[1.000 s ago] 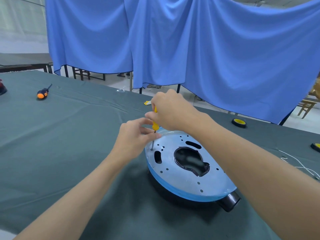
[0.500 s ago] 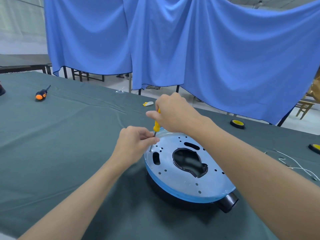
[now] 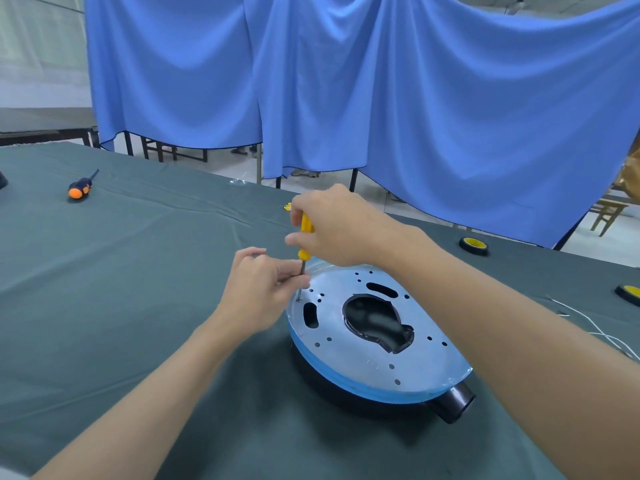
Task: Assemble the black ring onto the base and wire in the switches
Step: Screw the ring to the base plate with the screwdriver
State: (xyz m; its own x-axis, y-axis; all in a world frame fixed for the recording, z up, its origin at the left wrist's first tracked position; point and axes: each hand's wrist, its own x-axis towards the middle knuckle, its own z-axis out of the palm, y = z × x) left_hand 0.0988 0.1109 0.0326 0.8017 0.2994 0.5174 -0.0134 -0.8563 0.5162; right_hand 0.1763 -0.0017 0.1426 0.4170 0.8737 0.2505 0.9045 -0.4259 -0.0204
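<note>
Right hand (image 3: 339,226) has a closed grip round the yellow screwdriver (image 3: 307,226) handle, tool upright. Left hand (image 3: 258,289) pinches the metal shaft just above the tip, which sits in a hole at the left edge of the base (image 3: 367,355). The base lies on the bench (image 3: 138,271), with the black ring (image 3: 332,388) beneath it.

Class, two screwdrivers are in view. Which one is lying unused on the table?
The orange-and-black screwdriver at far left; the yellow screwdriver stands upright, gripped by the right hand.
</note>
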